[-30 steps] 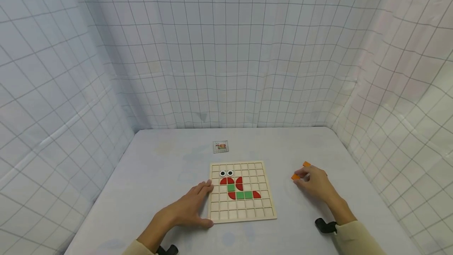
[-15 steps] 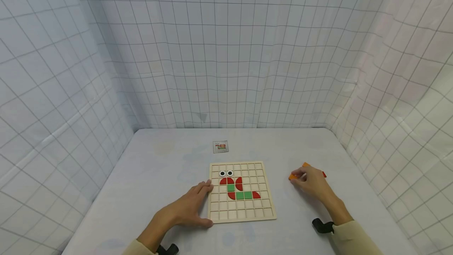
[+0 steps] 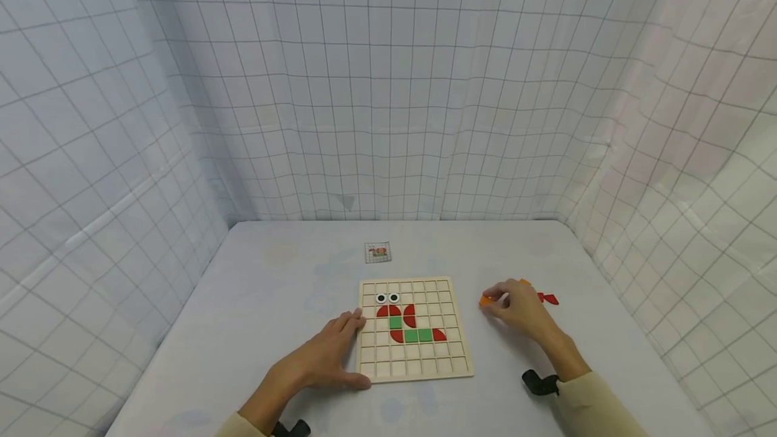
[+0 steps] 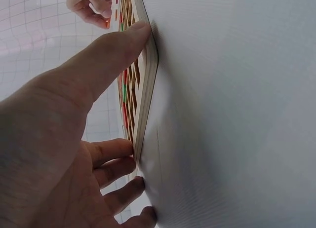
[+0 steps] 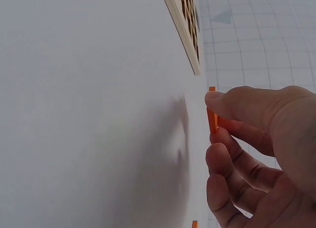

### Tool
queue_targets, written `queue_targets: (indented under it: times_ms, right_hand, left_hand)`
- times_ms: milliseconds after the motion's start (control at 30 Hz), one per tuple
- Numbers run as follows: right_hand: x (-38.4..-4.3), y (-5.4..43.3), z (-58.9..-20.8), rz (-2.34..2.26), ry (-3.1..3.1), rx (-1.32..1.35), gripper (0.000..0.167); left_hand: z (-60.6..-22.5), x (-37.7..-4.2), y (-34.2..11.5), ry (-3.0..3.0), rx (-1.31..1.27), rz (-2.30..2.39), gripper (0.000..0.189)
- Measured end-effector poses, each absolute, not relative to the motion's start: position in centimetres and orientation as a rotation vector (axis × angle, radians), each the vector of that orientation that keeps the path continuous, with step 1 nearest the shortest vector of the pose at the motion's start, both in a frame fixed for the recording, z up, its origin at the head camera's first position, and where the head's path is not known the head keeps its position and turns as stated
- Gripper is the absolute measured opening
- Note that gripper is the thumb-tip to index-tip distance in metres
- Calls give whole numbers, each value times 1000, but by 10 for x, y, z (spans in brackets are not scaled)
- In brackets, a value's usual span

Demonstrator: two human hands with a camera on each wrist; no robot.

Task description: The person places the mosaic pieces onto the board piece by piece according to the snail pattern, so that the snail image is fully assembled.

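Observation:
A wooden grid board (image 3: 384, 353) lies on the table with two eye pieces (image 3: 387, 298), several red curved tiles (image 3: 409, 316) and green square tiles (image 3: 411, 336) in its cells. Along its left side rests my left hand (image 3: 322, 360). The left wrist view shows that hand's thumb (image 4: 116, 53) on the near corner and its fingertips against the edge. My right hand (image 3: 521, 310) pinches an orange tile (image 5: 213, 114) between thumb and finger, above the table right of the board. Most of the tile's face is hidden by the fingers.
Behind the board lies a small card (image 3: 378, 252) with a printed grid picture. Beyond my right hand are loose red tiles (image 3: 550, 299) and an orange one (image 3: 525, 282), partly hidden by it. White gridded cloth (image 3: 388, 106) hangs around the table's back and sides.
My right hand has moved left toward the board with the orange tile, uncovering the loose red tiles behind it. My left hand has stayed at the board's edge.

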State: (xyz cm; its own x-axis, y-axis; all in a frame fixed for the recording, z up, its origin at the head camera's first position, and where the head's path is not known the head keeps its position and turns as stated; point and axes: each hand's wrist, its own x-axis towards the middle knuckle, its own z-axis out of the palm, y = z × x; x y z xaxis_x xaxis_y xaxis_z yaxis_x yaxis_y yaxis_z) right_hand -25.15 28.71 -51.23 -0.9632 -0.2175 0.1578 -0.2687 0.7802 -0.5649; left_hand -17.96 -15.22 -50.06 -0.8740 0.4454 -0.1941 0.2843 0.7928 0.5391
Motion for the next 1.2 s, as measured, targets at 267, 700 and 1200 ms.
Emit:
queue_targets:
  times_ms: [267,700,1200]
  right_hand:
    - [-257,266,-509,941,-2913,456,17]
    - [-265,224,-516,927,-2914,708,21]
    - [-269,186,-518,950,-2891,833,7]
  left_hand:
    - [-503,-182,-153,2672,567,708,123]
    - [-504,-181,-151,2672,549,706,123]
    - [-502,-180,-150,2666,545,722,121]
